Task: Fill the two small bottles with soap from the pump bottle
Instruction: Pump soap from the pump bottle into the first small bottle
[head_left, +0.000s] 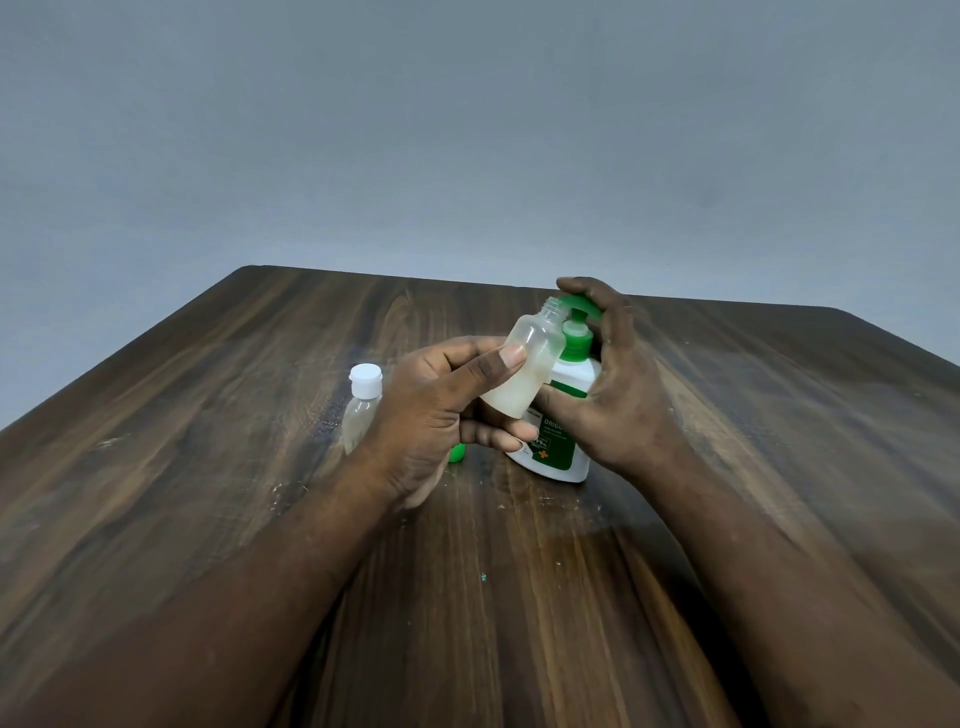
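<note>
My left hand grips a small clear uncapped bottle, tilted so its open neck sits right under the green pump spout. The bottle's lower part holds pale soap. My right hand is curled around the white pump bottle with the green label, its fingers over the pump head. A second small clear bottle with a white cap stands on the table just left of my left hand. A small green cap lies on the table, mostly hidden behind my left hand.
Everything sits near the middle of a dark wooden table, whose far edge meets a plain grey wall. Light scuffs and crumbs mark the wood near the bottles.
</note>
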